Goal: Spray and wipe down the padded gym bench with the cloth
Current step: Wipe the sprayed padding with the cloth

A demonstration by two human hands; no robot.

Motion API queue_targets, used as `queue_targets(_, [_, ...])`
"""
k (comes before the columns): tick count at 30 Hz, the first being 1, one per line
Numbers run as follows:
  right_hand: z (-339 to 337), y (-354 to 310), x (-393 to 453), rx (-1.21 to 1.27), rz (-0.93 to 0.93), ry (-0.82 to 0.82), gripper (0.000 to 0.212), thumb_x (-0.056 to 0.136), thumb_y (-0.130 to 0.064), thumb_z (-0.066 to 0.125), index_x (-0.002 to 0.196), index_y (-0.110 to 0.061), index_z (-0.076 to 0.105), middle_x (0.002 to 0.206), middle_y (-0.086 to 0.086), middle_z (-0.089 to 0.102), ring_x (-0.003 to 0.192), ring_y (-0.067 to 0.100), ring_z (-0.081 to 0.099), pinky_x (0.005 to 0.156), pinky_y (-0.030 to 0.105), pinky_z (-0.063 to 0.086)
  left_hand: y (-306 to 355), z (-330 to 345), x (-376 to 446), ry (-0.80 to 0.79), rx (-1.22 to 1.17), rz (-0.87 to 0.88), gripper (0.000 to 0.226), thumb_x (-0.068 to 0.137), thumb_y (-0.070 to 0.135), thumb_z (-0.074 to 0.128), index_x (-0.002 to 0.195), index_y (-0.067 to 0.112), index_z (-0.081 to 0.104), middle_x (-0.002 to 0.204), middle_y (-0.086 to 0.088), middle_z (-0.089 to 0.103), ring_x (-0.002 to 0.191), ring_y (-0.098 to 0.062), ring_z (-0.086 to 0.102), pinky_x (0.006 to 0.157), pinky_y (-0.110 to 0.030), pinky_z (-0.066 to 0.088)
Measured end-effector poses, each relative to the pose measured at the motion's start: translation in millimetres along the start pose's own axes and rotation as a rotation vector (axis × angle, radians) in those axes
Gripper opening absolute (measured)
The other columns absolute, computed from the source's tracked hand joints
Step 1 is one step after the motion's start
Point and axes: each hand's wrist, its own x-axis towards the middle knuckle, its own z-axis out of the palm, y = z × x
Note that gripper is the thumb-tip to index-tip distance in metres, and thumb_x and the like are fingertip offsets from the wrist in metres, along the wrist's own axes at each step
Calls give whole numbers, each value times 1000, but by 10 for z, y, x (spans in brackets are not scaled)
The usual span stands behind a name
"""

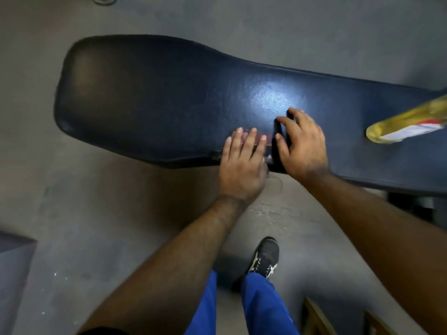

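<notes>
While the person stands at the long side of the padded gym bench, both hands work at its near edge. From the head view, the left hand lies flat with fingers stretched together, and under its fingertips shows something reddish, perhaps a corner of the cloth, though I cannot tell for sure. The right hand is just beside it, its grip curled around a dark flat thing that stands against the navy vinyl; whether this is folded cloth or something else is too blurred to say. I judge the hands press there to hold or fold the wiping material before the stroke begins. At the right edge a yellow bottle with a white and red label lies on the bench, well apart from the hands, probably put down to free them. Below, a black shoe rests on the grey floor.
</notes>
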Motion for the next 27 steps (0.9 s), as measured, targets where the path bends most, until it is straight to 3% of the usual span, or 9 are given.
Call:
queue_targets(3, [-38,100,17,-30,26,49,41,91,-28,52,129,-15,60,145,14,50,135,33,45,106,43,37,-280,17,251,4,49,88,51,93,32,38,139,16,52,146,-10,49,138,-36,39,115,-48,27])
queue_targets(7, [-18,297,170,-36,53,64,46,93,-35,54,134,-16,57,151,14,45,140,34,40,112,45,33,-369,-110,820,62,82,-321,56,92,34,35,145,18,43,155,-9,36,145,-36,25,118,-47,19])
queue_targets(12, [-87,401,299,-114,127,4,64,90,-50,51,145,-16,46,161,16,30,150,36,23,121,50,20,7,28,520,-100,47,133,57,93,35,32,146,18,43,154,-9,38,144,-35,27,119,-48,21])
queue_targets(13, [-88,431,321,-131,121,-6,69,89,-53,51,147,-16,44,162,15,28,151,35,20,122,50,17,-156,1,693,-78,77,111,59,92,36,28,146,17,44,154,-10,37,144,-36,27,118,-48,22])
queue_targets(17, [-60,534,406,-132,140,-10,77,91,-61,48,152,-15,36,163,14,25,152,33,17,123,48,14,-354,-100,1392,40,74,-374,56,94,33,31,147,18,39,157,-10,31,146,-36,21,119,-47,16])
queue_targets(20, [-51,577,442,-124,153,21,69,99,-54,40,155,-15,30,163,13,27,152,33,20,122,48,15,112,66,1071,-43,65,-31,55,94,33,33,146,18,41,155,-9,36,145,-36,25,119,-48,18])
queue_targets(22, [-8,596,427,-116,139,47,61,101,-44,36,154,-14,33,161,13,31,151,33,23,122,48,16,-18,37,1196,-73,56,53,55,94,34,30,145,18,43,154,-9,38,144,-36,27,118,-47,20])
queue_targets(25, [51,614,425,-85,147,112,56,100,-35,38,151,-11,38,159,13,35,149,32,26,122,48,17,-71,-26,1807,32,70,-306,54,92,33,32,143,20,44,153,-10,37,145,-35,24,119,-46,17])
queue_targets(27, [69,601,416,-64,191,157,57,99,-32,40,150,-8,38,159,16,35,149,33,27,123,49,16,219,82,1849,5,89,-258,53,92,32,34,143,20,43,153,-10,38,145,-35,23,119,-47,17])
